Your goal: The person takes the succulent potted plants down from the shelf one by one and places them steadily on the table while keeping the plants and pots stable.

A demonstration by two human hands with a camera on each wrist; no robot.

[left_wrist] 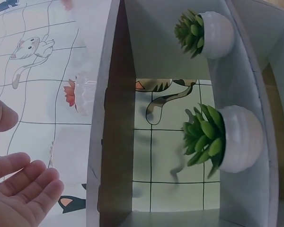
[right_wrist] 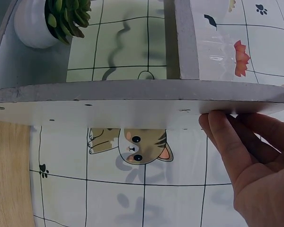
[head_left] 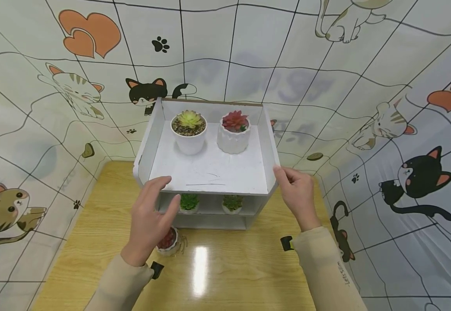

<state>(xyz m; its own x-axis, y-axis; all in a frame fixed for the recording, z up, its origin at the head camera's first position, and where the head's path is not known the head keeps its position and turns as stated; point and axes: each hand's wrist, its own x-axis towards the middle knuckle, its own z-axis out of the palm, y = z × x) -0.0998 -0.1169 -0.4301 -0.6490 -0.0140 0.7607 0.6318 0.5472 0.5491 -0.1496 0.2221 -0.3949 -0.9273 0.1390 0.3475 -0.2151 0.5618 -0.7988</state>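
A small white shelf (head_left: 209, 172) stands on the table. On its top board sit a yellow-green potted succulent (head_left: 189, 129) and a red potted succulent (head_left: 234, 134). Two green potted succulents (left_wrist: 241, 137) occupy the board below. My right hand (head_left: 299, 192) grips the front of the right side panel (right_wrist: 146, 92), its thumb at the edge and fingers against the outer face. By the front left corner, my left hand (head_left: 149, 220) holds nothing, thumb and fingers spread. Another red potted succulent (head_left: 167, 239) is on the table, partly hidden by the left hand.
The wooden table (head_left: 241, 268) extends around the shelf. Behind and along both sides hangs a cat-patterned cloth (head_left: 209, 43). Some thin strands (head_left: 182, 244) lie beside the pot on the table.
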